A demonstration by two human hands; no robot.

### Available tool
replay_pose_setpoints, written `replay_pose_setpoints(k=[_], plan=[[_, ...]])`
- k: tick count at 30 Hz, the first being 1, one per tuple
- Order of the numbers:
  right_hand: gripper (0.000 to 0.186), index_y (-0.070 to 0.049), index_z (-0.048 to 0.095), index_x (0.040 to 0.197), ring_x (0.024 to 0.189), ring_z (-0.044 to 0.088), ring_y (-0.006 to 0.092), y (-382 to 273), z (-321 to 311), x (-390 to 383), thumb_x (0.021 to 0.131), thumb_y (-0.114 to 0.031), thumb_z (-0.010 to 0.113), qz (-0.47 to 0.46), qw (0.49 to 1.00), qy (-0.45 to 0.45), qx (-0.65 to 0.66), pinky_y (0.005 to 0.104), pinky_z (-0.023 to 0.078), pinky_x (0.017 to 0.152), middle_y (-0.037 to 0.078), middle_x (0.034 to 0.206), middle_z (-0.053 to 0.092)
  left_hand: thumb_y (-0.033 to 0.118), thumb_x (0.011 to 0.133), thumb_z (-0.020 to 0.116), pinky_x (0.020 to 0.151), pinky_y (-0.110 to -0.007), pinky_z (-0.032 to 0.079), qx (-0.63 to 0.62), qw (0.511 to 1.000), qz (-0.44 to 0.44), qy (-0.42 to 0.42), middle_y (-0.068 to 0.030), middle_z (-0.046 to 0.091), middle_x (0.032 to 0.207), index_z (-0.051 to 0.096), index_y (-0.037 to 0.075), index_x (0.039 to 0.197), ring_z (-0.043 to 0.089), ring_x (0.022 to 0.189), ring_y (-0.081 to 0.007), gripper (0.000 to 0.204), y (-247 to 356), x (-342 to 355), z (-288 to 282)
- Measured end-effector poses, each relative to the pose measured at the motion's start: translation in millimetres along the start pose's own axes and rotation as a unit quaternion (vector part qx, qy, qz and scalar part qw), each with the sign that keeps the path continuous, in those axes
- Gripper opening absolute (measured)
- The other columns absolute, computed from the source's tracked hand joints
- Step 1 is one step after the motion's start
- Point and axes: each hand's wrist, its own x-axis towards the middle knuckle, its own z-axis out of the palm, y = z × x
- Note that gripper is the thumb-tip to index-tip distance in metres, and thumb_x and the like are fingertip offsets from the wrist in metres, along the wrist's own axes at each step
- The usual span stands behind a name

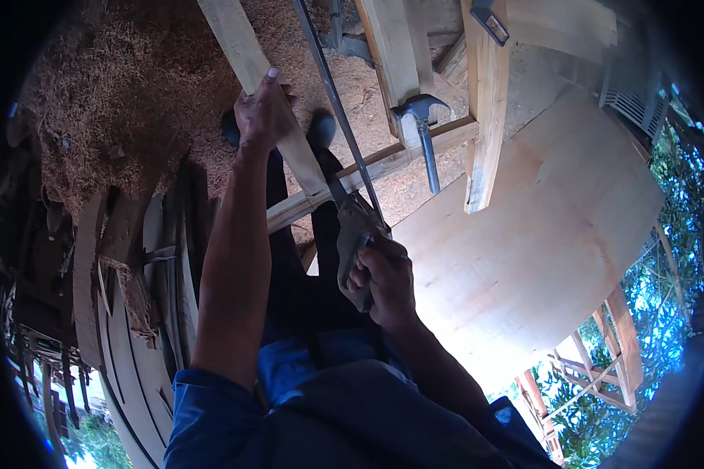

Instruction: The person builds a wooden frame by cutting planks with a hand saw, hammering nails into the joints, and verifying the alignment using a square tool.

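My left hand (263,116) is closed around a pale wooden board (293,152), thumb on its upper face. The board's near end rests on a wooden crosspiece (293,209). My right hand (387,285) grips the handle of a handsaw (356,234). Its blade touches or lies very near the board's near end; much of the blade is hidden. A long thin dark bar (338,105) slants past the board toward the saw handle; I cannot tell whether it joins the saw. To the right, a claw hammer (424,137) hangs head-up at the crosspiece.
Wood shavings (133,102) cover the ground beyond my feet. Upright timbers (486,117) stand at the crosspiece, one bearing a small dark tool (490,22). A large plywood sheet (524,242) fills the right side. Stacked boards (121,305) stand at left.
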Motion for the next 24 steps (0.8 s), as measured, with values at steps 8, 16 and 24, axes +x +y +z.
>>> replay_pose_setpoints(k=[8,16,24], plan=[[0.007,-0.007,0.052,0.082,0.052,0.046,0.0091,-7.6,-8.0,-20.3,0.089,-0.005,0.054,0.003,1.000,-0.010,-0.028,0.0299,0.043,0.051,0.001,0.066,0.048,0.034,0.082,0.080,0.061,-0.033,0.057,0.031,0.999,0.004,0.004,-0.0115,0.064,0.078,0.058,0.000,0.104,0.064,0.063,-0.0220,0.046,0.1,-2.0,1.9],[0.005,-0.005,0.055,0.083,0.050,0.046,0.0086,0.5,-3.1,-23.1,0.087,-0.006,0.057,0.025,0.999,0.034,-0.029,0.0294,0.042,0.050,0.000,0.065,0.048,0.034,0.081,0.081,0.062,-0.033,0.057,0.009,1.000,0.024,0.005,-0.0106,0.063,0.079,0.058,-0.001,0.105,0.065,0.068,-0.0216,0.048,-3.2,-4.4,4.1],[0.010,-0.009,0.053,0.079,0.049,0.046,0.0083,-2.9,-15.5,-19.1,0.088,-0.008,0.058,0.026,0.999,0.003,-0.022,0.0275,0.040,0.048,-0.001,0.062,0.045,0.035,0.083,0.080,0.061,-0.034,0.057,0.040,0.999,0.017,0.029,-0.0118,0.066,0.081,0.059,-0.001,0.103,0.066,0.067,-0.0216,0.046,-0.9,1.3,-4.9]])
